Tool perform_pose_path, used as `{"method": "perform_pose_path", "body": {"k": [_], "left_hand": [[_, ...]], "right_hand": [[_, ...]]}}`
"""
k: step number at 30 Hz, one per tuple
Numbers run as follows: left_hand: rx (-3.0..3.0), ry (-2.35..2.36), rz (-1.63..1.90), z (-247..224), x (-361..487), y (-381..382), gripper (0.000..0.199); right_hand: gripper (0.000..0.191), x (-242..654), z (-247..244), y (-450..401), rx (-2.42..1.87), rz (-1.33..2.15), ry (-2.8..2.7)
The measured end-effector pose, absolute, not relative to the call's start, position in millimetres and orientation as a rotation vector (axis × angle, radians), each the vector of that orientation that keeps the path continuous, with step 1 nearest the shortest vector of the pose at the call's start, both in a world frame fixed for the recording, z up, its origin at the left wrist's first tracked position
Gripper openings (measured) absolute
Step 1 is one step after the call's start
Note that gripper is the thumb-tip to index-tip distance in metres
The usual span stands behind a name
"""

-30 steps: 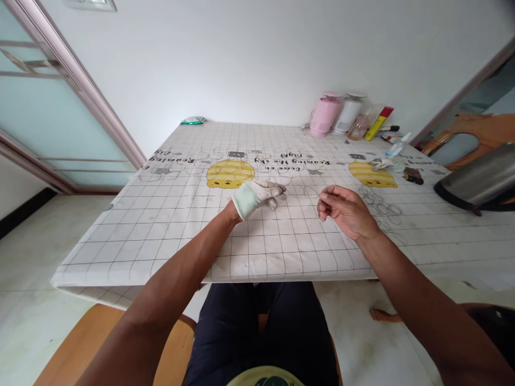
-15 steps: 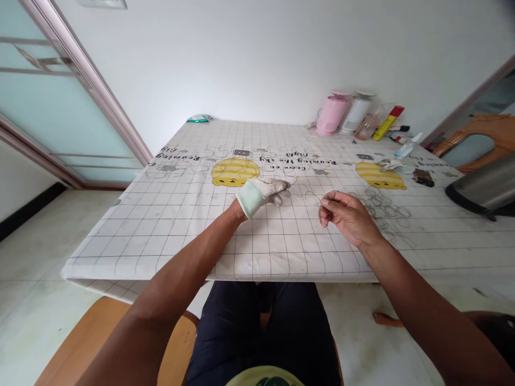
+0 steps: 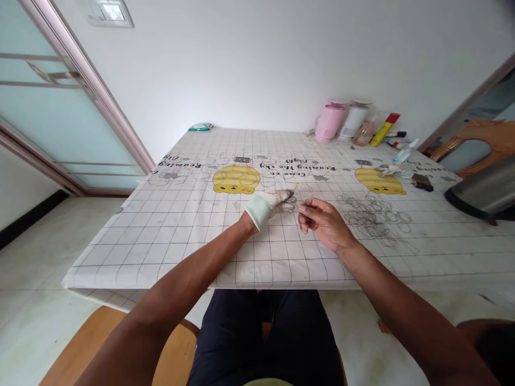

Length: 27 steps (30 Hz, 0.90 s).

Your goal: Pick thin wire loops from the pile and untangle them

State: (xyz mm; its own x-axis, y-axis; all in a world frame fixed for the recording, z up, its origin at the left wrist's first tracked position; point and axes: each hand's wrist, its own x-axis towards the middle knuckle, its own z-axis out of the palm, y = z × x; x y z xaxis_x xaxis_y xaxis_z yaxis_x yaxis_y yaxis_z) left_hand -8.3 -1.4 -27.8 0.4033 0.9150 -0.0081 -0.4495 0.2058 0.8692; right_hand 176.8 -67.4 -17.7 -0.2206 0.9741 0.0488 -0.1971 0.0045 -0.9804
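My left hand (image 3: 276, 203), in a white glove with a pale green cuff, is over the middle of the table. Its fingers point right, and a thin wire loop shows near the fingertips. Just to its right my bare right hand (image 3: 322, 221) pinches the thin wire (image 3: 309, 188), whose loop rises above the fingers. The two hands are close together. A loose heap of thin dark wire loops (image 3: 374, 217) lies on the checked tablecloth to the right of my right hand.
Along the back right stand a pink device (image 3: 330, 122), a white device (image 3: 354, 120) and a yellow-red box (image 3: 385, 129). Nearer right are a crumpled glove (image 3: 396, 170), a dark small object (image 3: 421, 182) and a metal kettle (image 3: 485, 187). A green packet (image 3: 200, 127) lies back left.
My right hand has moved left, closer to my left hand. My left hand has shifted slightly right and toward me. The camera view has tilted up a little.
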Motion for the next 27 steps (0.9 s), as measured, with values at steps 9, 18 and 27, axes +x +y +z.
{"method": "perform_pose_path", "body": {"k": [9,18,27], "left_hand": [[1.217,1.041,0.838,-20,-13,3,0.021],[2.163,1.359,0.336,-33,7,-2,0.032],[1.575,1.161,1.039,-12,-24,13,0.048]], "right_hand": [[0.022,194,-6,-70,-1.039,1.392,-1.367],[0.024,208,11,-34,-1.054,1.310,-1.400],[0.029,183,12,3,-0.982,1.268,-1.546]]}}
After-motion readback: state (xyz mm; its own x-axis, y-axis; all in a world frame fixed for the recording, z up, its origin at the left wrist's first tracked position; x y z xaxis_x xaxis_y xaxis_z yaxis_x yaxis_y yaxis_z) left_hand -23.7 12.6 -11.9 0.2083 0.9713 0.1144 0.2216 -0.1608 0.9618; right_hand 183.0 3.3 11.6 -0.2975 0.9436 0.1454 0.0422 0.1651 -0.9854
